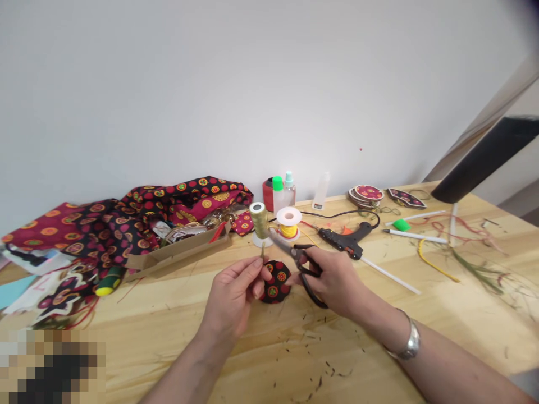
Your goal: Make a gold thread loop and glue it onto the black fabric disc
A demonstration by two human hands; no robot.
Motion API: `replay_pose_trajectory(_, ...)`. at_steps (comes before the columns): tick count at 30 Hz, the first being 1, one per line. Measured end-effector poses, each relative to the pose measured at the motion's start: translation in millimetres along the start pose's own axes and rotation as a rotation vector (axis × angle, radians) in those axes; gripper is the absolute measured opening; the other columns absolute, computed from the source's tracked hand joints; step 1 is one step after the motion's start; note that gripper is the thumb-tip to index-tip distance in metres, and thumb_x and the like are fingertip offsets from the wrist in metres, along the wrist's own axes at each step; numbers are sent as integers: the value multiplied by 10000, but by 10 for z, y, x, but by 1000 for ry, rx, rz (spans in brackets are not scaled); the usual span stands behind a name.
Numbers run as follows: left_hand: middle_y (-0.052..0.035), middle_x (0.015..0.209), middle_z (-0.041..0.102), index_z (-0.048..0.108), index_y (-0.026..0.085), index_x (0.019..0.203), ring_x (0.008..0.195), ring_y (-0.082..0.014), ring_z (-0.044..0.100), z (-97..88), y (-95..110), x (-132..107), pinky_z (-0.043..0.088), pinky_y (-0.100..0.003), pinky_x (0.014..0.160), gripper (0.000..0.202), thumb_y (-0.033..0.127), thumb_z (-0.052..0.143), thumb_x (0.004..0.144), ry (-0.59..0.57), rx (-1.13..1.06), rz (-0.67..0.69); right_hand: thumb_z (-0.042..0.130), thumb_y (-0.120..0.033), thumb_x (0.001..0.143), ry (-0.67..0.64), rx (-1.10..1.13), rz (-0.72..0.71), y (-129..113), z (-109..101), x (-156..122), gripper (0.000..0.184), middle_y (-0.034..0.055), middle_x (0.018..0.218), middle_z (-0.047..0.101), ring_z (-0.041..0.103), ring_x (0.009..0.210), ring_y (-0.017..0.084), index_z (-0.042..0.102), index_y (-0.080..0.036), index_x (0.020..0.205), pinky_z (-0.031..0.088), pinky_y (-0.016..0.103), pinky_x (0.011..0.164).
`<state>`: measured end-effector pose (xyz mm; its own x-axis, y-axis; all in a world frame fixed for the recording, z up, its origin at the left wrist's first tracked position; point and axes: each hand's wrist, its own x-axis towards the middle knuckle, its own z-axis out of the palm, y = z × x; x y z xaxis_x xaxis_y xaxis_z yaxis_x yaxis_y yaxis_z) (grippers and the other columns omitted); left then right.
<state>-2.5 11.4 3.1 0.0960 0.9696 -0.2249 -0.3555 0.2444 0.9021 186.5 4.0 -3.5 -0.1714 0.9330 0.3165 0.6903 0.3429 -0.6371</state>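
Observation:
My left hand pinches a thin strand of olive thread upright between thumb and fingertips. In my right hand is a pair of black-handled scissors, its blades pointing up and left, close to the thread's top end. Whether the blades touch the thread I cannot tell. Below and between both hands is a round black fabric piece with red and yellow flower prints, partly covered by my left fingers. Just behind stand a spool of olive thread and a white spool of yellow cord.
Patterned cloth and an open cardboard box lie at the left. A black glue gun sits right of the spools, near a green-capped bottle. Round fabric pieces, a pen and loose cords are further right. Dark scraps dot the front.

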Motion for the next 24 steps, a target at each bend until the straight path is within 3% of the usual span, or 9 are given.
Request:
replay_pose_trajectory(2, -3, 542, 594, 703, 96, 750, 402, -26, 405, 1, -4, -7, 268, -161, 405, 157, 248, 694, 713, -33, -4, -44, 634, -376, 748, -27, 342, 178, -37, -26, 34, 256, -29, 568, 518, 446, 516, 102, 487, -180, 676, 327, 214, 472)
replay_pose_trajectory(4, -3, 534, 584, 702, 89, 753, 389, -18, 386, 2, -8, -13, 246, -158, 395, 168, 253, 684, 726, -102, -3, -115, 663, -414, 716, -63, 613, 263, -59, -49, 72, 289, -22, 620, 538, 456, 552, 102, 494, -180, 709, 363, 219, 503)
replay_pose_trajectory(8, -4, 509, 573, 697, 89, 719, 353, 0, 352, 18, -13, -22, 184, -150, 375, 177, 263, 673, 739, -212, 21, -242, 723, -387, 662, -167, 894, 349, -65, -61, 113, 332, -13, 697, 585, 438, 516, 72, 495, -176, 780, 362, 219, 503)
replay_pose_trajectory(11, -8, 489, 571, 699, 82, 709, 335, 3, 349, 42, -17, -36, 159, -148, 361, 202, 281, 674, 737, -256, 55, -301, 746, -369, 638, -225, 953, 357, -65, -37, 107, 345, -5, 731, 610, 445, 497, 59, 492, -171, 762, 371, 221, 509)
replay_pose_trajectory(16, -28, 507, 605, 705, 80, 743, 331, -12, 375, 50, -27, -51, 222, -151, 355, 231, 310, 675, 735, -293, 72, -343, 752, -375, 617, -190, 910, 301, -66, -5, 89, 351, -12, 683, 591, 550, 608, 116, 485, -168, 715, 426, 257, 594)
replay_pose_trajectory(21, -106, 619, 693, 702, 91, 801, 380, -82, 516, 29, -30, -47, 329, -178, 371, 345, 425, 630, 754, -214, 70, -346, 734, -369, 639, -154, 824, 296, -79, -41, 92, 325, -21, 664, 570, 514, 592, 103, 490, -168, 716, 418, 245, 587)
replay_pose_trajectory(24, -109, 657, 699, 705, 90, 815, 423, -99, 550, 28, -41, -45, 381, -196, 409, 356, 432, 634, 749, -205, 108, -300, 738, -343, 633, -172, 822, 294, -96, -67, 93, 313, -21, 661, 565, 509, 590, 105, 490, -171, 716, 418, 243, 579)
